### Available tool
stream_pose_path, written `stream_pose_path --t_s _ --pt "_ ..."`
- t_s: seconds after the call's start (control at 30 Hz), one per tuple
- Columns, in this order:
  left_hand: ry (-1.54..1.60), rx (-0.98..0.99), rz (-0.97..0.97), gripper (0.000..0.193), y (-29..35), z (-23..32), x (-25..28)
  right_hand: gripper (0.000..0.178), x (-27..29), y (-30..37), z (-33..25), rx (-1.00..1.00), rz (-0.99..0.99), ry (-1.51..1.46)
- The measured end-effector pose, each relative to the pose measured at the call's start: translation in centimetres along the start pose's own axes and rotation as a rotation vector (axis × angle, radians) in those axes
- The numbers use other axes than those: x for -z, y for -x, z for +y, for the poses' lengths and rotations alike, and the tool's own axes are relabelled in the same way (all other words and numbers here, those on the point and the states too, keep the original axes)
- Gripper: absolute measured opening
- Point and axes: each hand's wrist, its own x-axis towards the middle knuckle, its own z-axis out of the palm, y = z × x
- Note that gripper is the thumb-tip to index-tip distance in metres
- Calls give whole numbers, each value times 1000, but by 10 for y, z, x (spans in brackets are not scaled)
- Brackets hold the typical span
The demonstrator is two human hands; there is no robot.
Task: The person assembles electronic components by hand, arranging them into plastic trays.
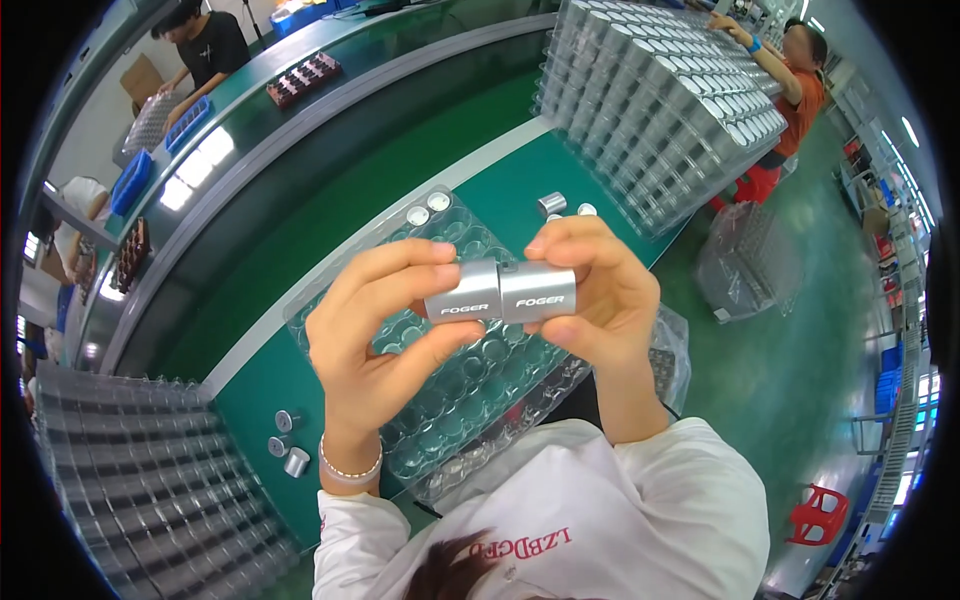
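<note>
My left hand (385,335) grips a silver metal cylinder (462,293) between thumb and fingers. My right hand (600,290) grips a second silver cylinder (538,290). The two cylinders are held end to end, touching, in front of me above a clear plastic tray (440,230) with round pockets. Two pockets at the tray's far corner hold silver cylinders (428,208); the other visible pockets look empty. The tray lies on a green workbench (510,175).
Three loose silver cylinders (285,440) lie on the bench at my left, two more cylinders (560,205) beyond the tray. Stacks of clear trays stand at the left (150,480) and far right (660,100). Other people (205,45) work at the far bench and right (795,70).
</note>
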Motion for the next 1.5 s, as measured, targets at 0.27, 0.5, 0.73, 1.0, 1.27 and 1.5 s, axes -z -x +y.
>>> stream_pose_path --t_s 0.27,0.5,0.73,1.0,1.27,1.5 --pt "131 13 87 35 2 4 2 40 -13 -1 -2 81 11 61" --pt "54 -66 55 36 3 4 5 40 -16 2 -11 -5 24 43" --pt "77 -15 54 36 5 11 4 40 -15 4 -16 -29 9 -9" --pt "254 29 -40 40 2 8 9 46 -20 3 -12 -26 121 60" --pt "345 105 3 40 7 7 12 40 -21 5 -10 -69 136 -54" --pt "360 94 -6 38 7 11 15 38 -19 3 -4 230 7 129"
